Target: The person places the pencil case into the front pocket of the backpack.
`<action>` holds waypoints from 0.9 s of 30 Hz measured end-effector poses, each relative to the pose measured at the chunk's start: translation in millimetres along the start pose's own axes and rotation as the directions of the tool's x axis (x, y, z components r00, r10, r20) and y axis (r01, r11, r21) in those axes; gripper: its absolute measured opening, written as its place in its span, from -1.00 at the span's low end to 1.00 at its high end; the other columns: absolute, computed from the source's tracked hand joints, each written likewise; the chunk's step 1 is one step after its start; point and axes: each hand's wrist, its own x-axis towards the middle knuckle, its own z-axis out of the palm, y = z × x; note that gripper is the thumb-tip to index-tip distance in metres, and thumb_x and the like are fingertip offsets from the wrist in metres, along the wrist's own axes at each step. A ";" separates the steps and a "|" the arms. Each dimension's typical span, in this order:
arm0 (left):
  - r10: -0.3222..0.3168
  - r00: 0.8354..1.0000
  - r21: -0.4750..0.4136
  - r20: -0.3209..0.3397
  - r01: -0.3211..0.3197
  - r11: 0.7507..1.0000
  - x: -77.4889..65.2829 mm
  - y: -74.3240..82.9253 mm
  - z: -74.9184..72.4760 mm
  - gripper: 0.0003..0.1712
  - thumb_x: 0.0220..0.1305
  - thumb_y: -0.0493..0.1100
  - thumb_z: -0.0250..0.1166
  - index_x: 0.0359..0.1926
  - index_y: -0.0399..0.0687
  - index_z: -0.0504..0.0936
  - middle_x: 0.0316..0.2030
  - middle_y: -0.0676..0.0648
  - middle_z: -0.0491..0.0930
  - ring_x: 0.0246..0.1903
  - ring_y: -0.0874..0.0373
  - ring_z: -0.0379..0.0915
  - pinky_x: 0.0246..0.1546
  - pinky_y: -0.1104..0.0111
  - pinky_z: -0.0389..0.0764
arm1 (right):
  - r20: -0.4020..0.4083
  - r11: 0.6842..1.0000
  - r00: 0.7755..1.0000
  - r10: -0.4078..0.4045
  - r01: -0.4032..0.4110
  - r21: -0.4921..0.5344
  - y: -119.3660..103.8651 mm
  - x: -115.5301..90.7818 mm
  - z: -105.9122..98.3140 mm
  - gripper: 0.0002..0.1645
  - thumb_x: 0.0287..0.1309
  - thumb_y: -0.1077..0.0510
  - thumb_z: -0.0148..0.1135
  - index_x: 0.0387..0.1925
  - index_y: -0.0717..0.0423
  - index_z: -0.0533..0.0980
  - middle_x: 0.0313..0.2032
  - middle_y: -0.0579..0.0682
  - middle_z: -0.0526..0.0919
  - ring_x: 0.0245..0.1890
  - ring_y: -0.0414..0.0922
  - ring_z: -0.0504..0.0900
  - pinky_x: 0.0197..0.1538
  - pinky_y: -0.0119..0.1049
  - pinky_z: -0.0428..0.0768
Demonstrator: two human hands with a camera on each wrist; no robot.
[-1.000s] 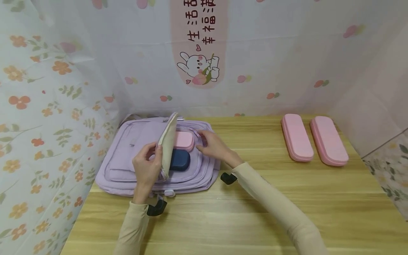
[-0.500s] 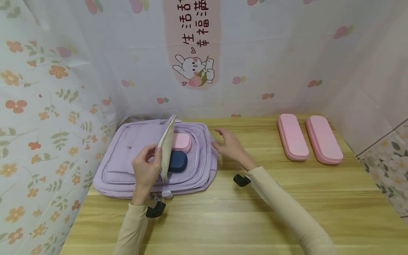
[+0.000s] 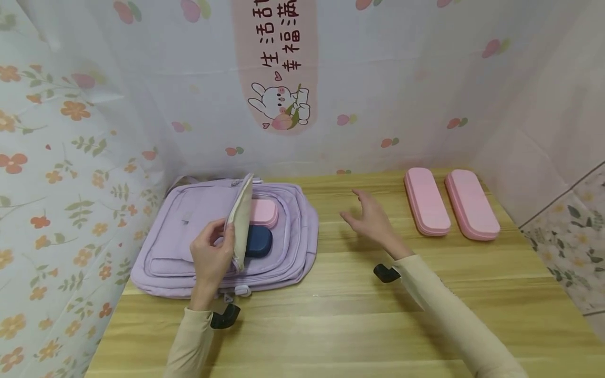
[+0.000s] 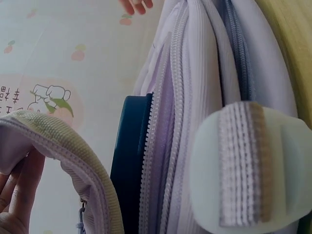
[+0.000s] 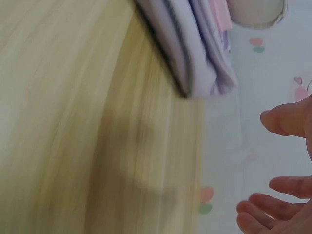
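Note:
A lilac backpack lies flat on the table, its front pocket unzipped. My left hand pinches the edge of the pocket flap and holds it raised; the cream lining shows. Inside the pocket are a pink case and a navy case, both partly hidden by the flap. In the left wrist view the navy case stands out past the zipper teeth. My right hand is over the table between the backpack and two pink pencil cases, fingers parted, holding nothing; the right wrist view shows its fingers apart.
Two pink pencil cases, the nearer one and the farther one, lie side by side at the back right of the wooden table. Printed cloth hangs behind and at both sides. A pale buckle hangs at the backpack's edge.
My right hand has left the pocket's right edge and moved right, across the table towards the pink pencil cases. My left hand still holds the flap up. The head view has shifted slightly right.

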 end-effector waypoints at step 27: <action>0.006 1.000 0.025 0.024 -0.007 1.000 -4.1 0.2 1.5 -0.86 0.16 -0.57 0.32 -0.23 -0.60 0.65 -0.47 -0.42 0.67 -0.45 0.54 0.51 -0.50 0.77 0.47 | -0.168 0.983 0.977 0.128 -0.147 -0.106 72.1 -42.7 -58.2 0.06 0.23 -0.03 0.38 0.46 0.49 0.07 0.39 0.61 0.11 0.37 0.52 0.16 0.35 0.45 0.20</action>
